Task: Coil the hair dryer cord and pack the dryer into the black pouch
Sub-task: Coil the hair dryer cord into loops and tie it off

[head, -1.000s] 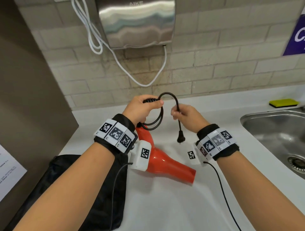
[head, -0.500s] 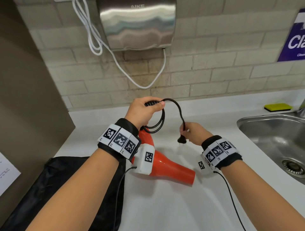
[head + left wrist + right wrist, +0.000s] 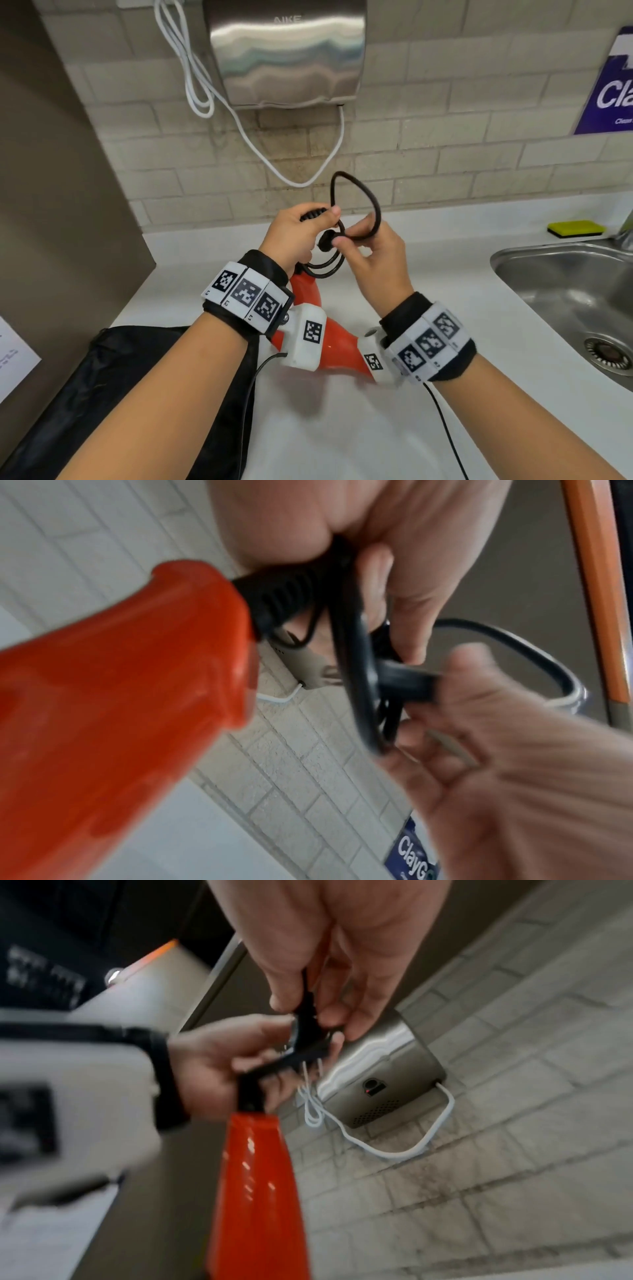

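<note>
My left hand holds the red hair dryer up by the end of its handle, its fingers curled round the ribbed cord collar and the coiled black cord. My right hand pinches the black plug right against the coil, beside the left thumb. The plug lies across the coil's loops in the left wrist view. One free loop of cord arches above both hands. The black pouch lies flat on the counter at the lower left, under my left forearm.
A steel sink is set into the white counter on the right, with a yellow sponge behind it. A steel wall hand dryer with a white cable hangs on the tiled wall. A brown partition stands on the left.
My right hand has carried the plug up and left from beside the dryer to the coil in my left hand. The last stretch of cord now arches above both hands.
</note>
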